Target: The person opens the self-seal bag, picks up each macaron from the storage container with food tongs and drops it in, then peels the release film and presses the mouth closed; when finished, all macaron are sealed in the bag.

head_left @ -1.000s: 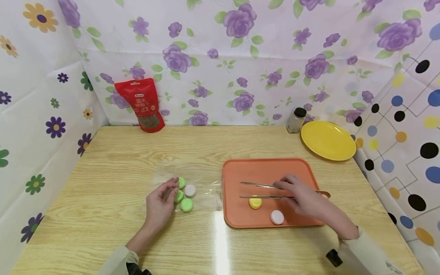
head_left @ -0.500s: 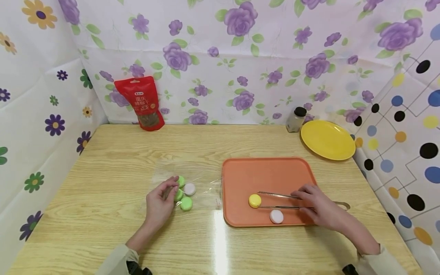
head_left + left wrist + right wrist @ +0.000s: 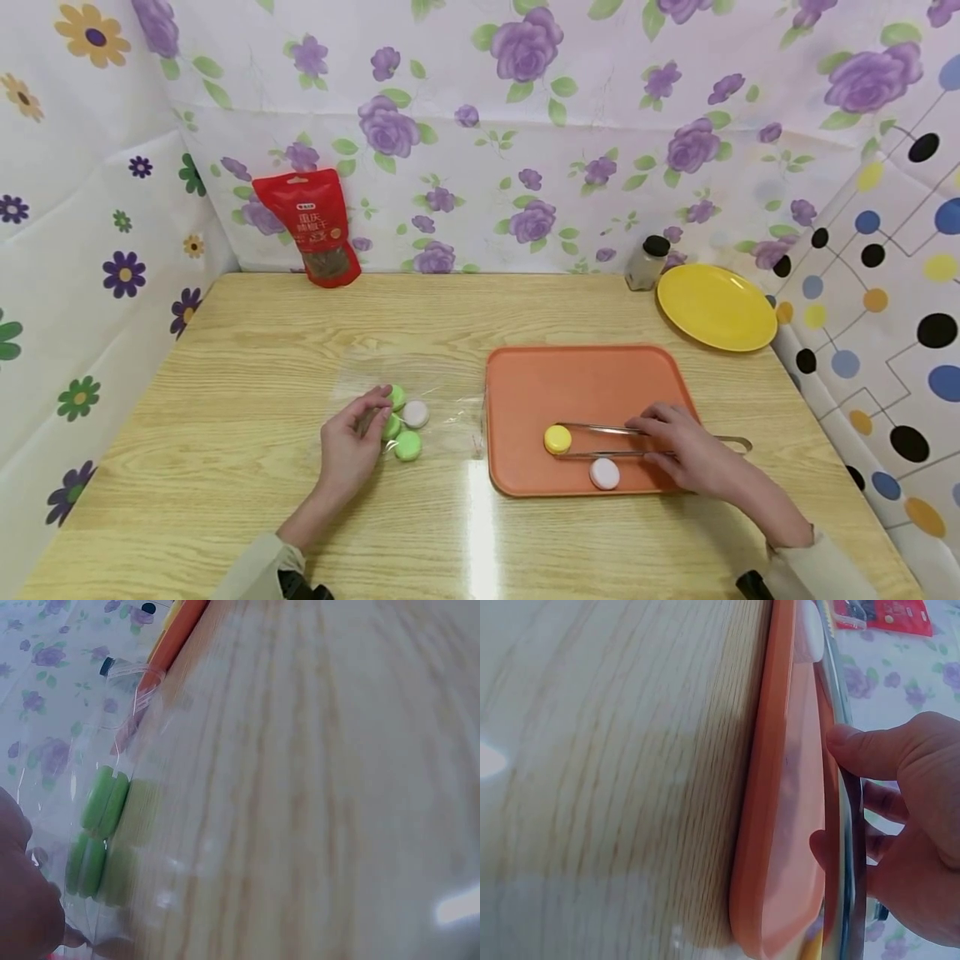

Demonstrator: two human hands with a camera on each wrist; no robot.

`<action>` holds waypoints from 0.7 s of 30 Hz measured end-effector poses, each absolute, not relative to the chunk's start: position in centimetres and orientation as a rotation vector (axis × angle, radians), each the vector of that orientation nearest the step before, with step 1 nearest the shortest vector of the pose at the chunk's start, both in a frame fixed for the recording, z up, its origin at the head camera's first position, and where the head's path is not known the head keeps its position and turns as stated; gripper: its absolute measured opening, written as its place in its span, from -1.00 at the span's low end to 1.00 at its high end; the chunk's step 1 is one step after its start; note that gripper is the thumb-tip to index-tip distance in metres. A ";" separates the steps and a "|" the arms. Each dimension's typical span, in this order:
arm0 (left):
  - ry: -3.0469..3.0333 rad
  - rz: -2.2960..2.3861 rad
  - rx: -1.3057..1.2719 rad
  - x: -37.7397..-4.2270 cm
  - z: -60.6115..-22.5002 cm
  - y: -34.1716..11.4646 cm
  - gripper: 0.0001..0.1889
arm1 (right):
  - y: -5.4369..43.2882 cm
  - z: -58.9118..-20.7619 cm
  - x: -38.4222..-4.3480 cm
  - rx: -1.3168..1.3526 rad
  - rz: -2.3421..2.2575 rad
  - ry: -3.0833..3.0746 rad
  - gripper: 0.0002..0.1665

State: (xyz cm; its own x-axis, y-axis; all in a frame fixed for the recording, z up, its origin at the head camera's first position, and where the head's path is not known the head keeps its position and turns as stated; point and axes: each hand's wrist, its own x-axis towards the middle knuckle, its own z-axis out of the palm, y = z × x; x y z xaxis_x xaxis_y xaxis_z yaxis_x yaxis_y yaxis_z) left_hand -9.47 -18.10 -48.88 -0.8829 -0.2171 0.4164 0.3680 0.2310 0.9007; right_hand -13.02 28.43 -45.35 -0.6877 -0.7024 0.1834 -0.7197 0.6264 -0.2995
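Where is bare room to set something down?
Bare tabletop lies between the red pouch and clear plastic, and from left hand to left wall cloth. The far part of the tray is free. Crowded: its near part, with tongs, yellow macaron, pale macaron and right hand; the plastic, around green macarons.

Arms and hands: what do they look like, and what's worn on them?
The left hand and right hand are human, without gloves. Both sleeves are pale beige. A black piece, cut off by the picture's edge, shows near each cuff. I see no cables.
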 end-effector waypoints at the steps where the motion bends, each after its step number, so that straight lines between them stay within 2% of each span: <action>1: -2.051 -1.692 -0.139 -9.5 -48.9 -18.1 -0.90 | 28.4 -45.4 -13.0 1.217 0.545 -2.796 -0.49; 21: -2.069 -1.668 -0.136 -9.5 -49.1 -18.2 -0.90 | 27.6 -45.6 -13.5 1.235 0.515 -2.722 -0.51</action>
State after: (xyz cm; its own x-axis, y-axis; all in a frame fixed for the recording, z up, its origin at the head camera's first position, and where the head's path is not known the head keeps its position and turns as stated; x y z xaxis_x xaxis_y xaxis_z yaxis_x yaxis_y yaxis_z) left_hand -9.52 -18.21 -49.06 -0.8817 -0.2147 0.4201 0.3650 0.2536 0.8958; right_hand -13.53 27.61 -45.55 -0.6632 -0.7105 0.2353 -0.7474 0.6116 -0.2597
